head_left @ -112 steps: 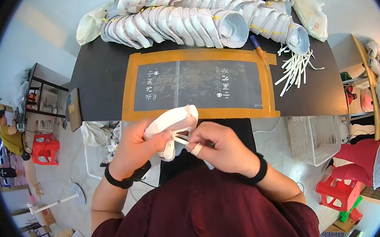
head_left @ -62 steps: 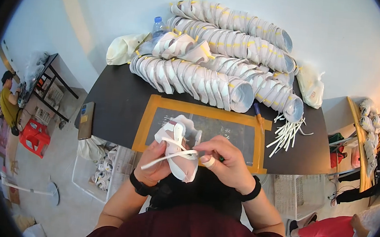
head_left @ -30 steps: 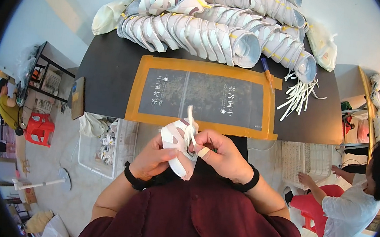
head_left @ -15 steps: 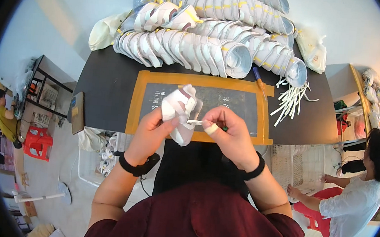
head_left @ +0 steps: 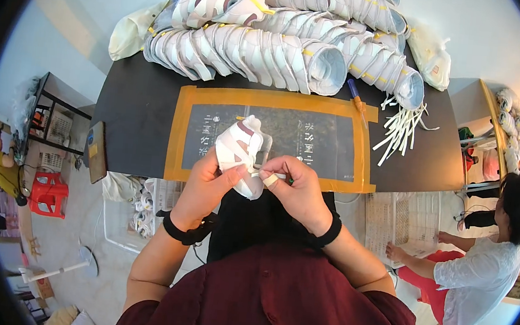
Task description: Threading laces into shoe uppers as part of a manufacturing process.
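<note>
A: What do the two hands hold?

B: Both hold one white cup-shaped mask [head_left: 240,154], lifted above the near edge of the black counter [head_left: 134,120]. The left hand [head_left: 203,185] supports it from below and from the left side; its grip is clenched on the mask body. The right hand [head_left: 295,187] is just beside it on the right. Its fingers pinch a thin white strap at the lower right rim of the mask, so this grip is grasping the strap. One fingertip [head_left: 269,179] has a pale wrap on it.

A: What lies under the mask?

B: A dark mat with an orange border [head_left: 278,99], flat on the counter. The mask is over its front left part; I cannot tell if they touch.

A: And farther away?

B: Long rows of stacked white masks [head_left: 269,52] fill the far side of the counter. To the right of the mat lies a loose bundle of white straps [head_left: 402,128], and near it a tool with an orange and blue handle [head_left: 357,98]. Another person in a white top [head_left: 479,274] sits low at the right, well apart.
</note>
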`<control>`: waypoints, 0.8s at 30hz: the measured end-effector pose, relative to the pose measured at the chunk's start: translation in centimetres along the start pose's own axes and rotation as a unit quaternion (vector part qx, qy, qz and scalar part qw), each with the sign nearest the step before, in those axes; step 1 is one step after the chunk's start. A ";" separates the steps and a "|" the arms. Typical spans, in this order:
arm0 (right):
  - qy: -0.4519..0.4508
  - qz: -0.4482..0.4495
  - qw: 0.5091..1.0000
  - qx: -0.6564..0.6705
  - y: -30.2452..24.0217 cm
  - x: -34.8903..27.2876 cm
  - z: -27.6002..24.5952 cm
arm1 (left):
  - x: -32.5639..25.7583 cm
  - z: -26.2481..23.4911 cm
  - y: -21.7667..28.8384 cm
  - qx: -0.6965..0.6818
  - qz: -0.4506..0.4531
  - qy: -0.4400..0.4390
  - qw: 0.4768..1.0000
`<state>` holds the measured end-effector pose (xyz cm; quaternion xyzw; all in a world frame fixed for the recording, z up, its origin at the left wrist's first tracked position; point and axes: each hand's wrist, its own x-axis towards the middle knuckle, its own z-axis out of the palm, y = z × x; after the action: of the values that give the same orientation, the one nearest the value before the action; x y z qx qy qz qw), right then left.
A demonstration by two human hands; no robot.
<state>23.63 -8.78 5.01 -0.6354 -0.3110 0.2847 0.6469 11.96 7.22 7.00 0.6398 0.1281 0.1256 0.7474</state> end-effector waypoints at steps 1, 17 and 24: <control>0.011 0.000 1.000 0.007 0.0 -0.1 0.2 | -0.1 0.2 0.1 -0.003 0.004 0.010 1.000; 0.049 0.017 0.994 0.094 0.5 -0.8 2.6 | -1.7 1.0 -1.0 -0.056 0.007 0.069 0.996; 0.037 0.012 0.996 0.079 0.4 -0.8 2.6 | -2.0 1.1 -0.7 -0.044 0.008 0.069 0.997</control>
<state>21.15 -7.76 4.55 -0.5958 -0.2558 0.2924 0.7029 10.48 5.43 6.49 0.5969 0.1686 0.1811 0.7632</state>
